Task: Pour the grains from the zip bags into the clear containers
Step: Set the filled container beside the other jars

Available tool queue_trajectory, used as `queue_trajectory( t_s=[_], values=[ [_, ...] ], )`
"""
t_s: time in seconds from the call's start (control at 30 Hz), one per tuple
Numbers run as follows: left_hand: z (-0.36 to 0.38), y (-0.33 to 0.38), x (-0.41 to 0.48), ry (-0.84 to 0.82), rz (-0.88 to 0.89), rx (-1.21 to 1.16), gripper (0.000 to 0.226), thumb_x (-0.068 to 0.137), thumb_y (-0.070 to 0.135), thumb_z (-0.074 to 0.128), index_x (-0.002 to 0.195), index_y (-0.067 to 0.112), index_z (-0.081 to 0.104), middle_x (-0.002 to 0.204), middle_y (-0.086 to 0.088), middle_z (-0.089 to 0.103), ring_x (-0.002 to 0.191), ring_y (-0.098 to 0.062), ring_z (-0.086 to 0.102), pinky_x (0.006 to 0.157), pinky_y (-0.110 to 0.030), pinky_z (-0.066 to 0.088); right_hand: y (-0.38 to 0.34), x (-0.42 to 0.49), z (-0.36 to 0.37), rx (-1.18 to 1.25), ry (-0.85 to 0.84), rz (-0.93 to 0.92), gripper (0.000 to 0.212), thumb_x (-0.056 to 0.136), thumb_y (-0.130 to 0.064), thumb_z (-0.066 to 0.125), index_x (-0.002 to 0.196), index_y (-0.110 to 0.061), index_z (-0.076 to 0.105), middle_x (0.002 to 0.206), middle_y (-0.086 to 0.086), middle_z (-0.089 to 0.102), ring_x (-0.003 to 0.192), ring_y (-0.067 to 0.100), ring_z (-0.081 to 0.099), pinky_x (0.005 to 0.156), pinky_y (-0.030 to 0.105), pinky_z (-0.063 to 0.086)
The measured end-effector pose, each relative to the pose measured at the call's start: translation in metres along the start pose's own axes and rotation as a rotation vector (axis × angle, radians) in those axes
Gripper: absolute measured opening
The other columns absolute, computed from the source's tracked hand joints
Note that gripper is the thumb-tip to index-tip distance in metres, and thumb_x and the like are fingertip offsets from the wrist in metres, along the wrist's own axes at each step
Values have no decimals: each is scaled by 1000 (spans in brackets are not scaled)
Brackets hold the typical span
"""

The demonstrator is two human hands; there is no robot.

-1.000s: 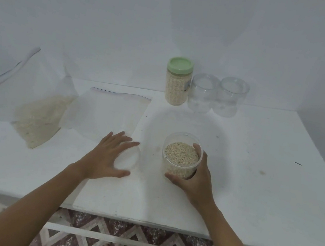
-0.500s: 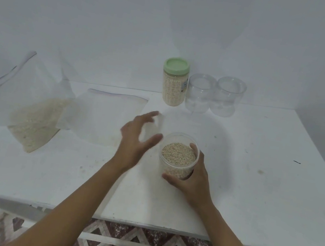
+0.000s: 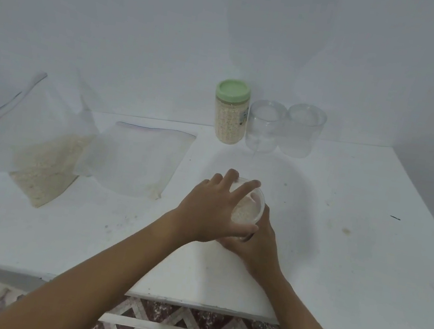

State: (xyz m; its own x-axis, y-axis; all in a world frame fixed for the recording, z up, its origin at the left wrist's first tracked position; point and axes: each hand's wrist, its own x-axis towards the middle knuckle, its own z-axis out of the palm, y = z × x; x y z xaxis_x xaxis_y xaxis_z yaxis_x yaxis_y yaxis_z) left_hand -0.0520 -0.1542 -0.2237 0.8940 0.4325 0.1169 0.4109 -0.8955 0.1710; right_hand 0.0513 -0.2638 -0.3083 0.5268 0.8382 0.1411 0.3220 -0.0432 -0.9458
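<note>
**Lid over the grain container**

The right hand (image 3: 258, 242) clasped the grain-filled container (image 3: 245, 211) on the surface (image 3: 335, 266), mostly hidden beneath the left hand (image 3: 210, 210), which had moved over it grasping what seemed a clear lid (image 3: 259, 198).

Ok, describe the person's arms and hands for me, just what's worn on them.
Both arms are bare: no sleeve shows on the left forearm or the right forearm, right up to the frame's edge. The left hand and right hand wear no gloves, and I see no watch, bracelet or ring on the parts that show.
</note>
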Motion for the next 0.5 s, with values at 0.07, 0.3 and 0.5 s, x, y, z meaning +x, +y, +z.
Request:
queue_trajectory(
  t_s=[0.07,0.3,0.5],
  values=[
    [-8,0,3,-79,31,-30,85,79,71,57,153,40,29,149,-2,36,128,-29,45,105,-39,40,2,0,0,-7,-13,8,106,61,-43,95,145,-40,30,131,-20,58,115,-4,60,84,18,55],
    [-55,16,23,-489,198,-181,54,80,61,74,129,45,58,160,18,34,156,-13,9,125,-50,-8,-2,0,-1,-40,-42,16,100,61,-63,88,138,-56,25,138,-15,56,120,3,60,97,28,53],
    [-52,33,28,-270,-96,364,94,78,90,43,148,27,38,136,-6,50,114,-31,59,98,-45,41,4,1,0,-60,-33,38,96,56,-71,86,136,-26,59,136,-16,52,125,13,58,98,38,55]
  ],
)
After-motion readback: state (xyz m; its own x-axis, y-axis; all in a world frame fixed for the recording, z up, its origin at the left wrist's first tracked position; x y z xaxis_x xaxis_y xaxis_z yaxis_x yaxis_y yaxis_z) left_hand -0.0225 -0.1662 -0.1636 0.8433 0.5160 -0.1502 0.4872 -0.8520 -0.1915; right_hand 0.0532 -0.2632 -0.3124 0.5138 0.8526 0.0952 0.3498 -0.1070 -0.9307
